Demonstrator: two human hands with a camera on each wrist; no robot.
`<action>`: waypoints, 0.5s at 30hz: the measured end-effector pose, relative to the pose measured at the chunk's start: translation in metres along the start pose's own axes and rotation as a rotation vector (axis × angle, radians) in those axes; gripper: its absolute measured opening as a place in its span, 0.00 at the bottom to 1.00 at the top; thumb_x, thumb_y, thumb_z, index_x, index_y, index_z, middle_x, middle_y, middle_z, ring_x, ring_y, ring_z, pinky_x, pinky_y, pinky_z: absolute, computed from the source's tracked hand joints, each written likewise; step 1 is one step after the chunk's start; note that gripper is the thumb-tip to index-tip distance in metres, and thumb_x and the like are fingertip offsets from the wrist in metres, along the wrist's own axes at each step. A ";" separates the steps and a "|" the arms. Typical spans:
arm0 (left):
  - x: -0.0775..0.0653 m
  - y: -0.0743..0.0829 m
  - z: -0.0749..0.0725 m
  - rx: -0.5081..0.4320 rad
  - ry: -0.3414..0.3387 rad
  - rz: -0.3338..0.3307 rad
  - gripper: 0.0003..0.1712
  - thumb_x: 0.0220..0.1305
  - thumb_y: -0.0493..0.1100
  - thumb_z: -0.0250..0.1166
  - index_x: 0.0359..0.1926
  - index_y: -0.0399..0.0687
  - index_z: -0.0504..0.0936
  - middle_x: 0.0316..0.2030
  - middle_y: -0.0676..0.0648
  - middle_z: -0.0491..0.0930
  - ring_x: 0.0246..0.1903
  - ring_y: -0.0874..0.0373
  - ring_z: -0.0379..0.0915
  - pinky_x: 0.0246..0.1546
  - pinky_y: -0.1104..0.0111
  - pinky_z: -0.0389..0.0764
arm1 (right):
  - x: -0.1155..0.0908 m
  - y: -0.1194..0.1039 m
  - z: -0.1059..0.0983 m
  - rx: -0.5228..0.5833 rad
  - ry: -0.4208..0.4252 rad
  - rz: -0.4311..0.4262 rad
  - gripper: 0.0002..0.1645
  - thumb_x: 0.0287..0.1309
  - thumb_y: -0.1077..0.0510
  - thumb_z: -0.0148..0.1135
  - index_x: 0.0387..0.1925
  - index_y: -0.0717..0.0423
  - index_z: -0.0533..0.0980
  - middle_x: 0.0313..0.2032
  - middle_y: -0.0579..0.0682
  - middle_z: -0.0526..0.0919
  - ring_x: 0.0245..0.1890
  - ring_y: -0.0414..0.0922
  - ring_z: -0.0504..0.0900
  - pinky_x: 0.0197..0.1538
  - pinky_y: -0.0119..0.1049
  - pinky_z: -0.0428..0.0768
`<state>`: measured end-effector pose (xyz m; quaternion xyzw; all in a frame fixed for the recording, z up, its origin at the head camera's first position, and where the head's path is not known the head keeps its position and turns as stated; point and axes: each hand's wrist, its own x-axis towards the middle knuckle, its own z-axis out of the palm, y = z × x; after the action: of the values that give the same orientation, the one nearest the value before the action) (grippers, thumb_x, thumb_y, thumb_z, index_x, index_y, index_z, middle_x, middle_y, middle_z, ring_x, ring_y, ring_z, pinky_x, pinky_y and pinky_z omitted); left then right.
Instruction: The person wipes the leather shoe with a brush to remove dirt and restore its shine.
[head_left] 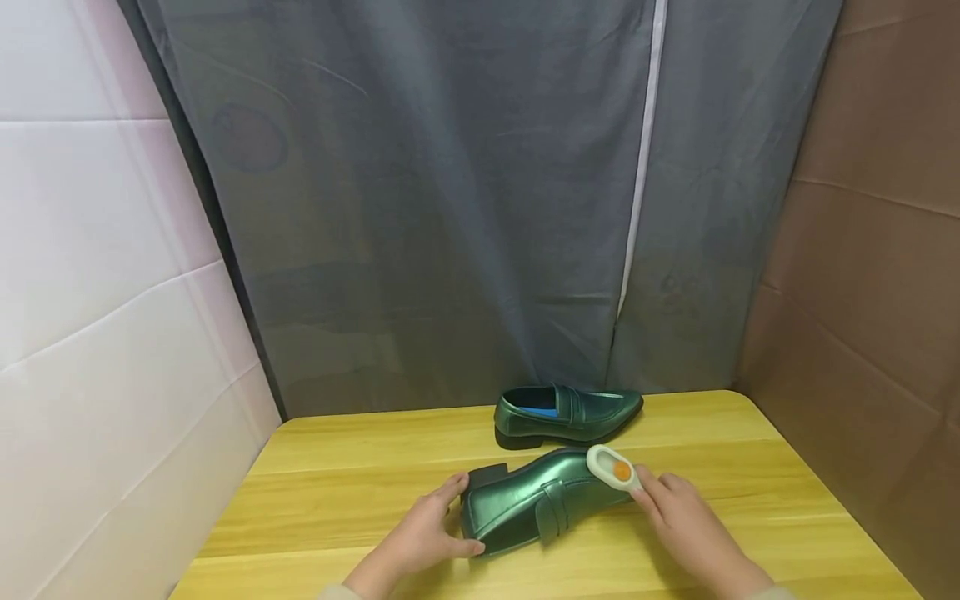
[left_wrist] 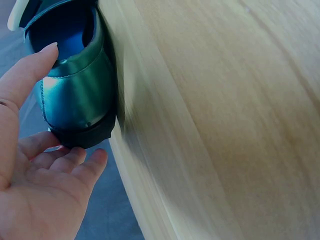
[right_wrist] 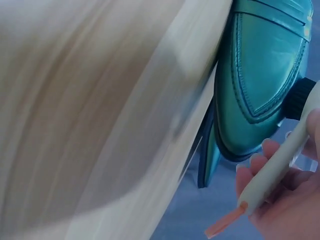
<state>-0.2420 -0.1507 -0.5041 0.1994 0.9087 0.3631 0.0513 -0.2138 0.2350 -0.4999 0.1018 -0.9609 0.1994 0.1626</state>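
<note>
A shiny green loafer [head_left: 517, 500] lies tipped on its side on the table, its opening facing the person and its toe to the right. My left hand [head_left: 423, 529] grips the heel end; in the left wrist view the thumb is at the collar and the fingers [left_wrist: 70, 159] are under the dark heel. My right hand [head_left: 686, 521] holds a white-handled shoe brush [head_left: 611, 468] with an orange spot. In the right wrist view its dark bristles [right_wrist: 299, 99] touch the side of the loafer's toe area, and an orange strap [right_wrist: 225, 222] hangs from the handle end.
A matching green loafer [head_left: 570, 414] with a blue insole stands upright behind, near the back edge of the yellow wood-grain table [head_left: 337, 487]. Grey cloth [head_left: 450, 208] hangs behind the table, with a white panel [head_left: 112, 292] at left and a brown one [head_left: 862, 292] at right.
</note>
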 end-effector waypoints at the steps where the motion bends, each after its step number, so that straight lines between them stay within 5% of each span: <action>1: 0.000 0.000 0.000 -0.001 0.000 -0.001 0.60 0.47 0.55 0.82 0.74 0.34 0.62 0.75 0.33 0.59 0.67 0.31 0.66 0.65 0.40 0.70 | 0.001 -0.001 0.001 0.000 -0.004 0.002 0.24 0.74 0.49 0.56 0.65 0.54 0.75 0.34 0.45 0.76 0.40 0.46 0.76 0.43 0.46 0.78; 15: 0.001 0.000 0.001 -0.001 -0.002 -0.011 0.60 0.47 0.54 0.82 0.75 0.36 0.61 0.75 0.31 0.59 0.65 0.30 0.68 0.64 0.40 0.71 | 0.016 -0.038 0.006 -0.084 -0.026 -0.088 0.25 0.71 0.47 0.59 0.64 0.52 0.76 0.30 0.45 0.73 0.31 0.42 0.70 0.33 0.39 0.74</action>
<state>-0.2424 -0.1498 -0.5043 0.1947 0.9095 0.3633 0.0542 -0.2202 0.1962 -0.4861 0.1397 -0.9651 0.1505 0.1629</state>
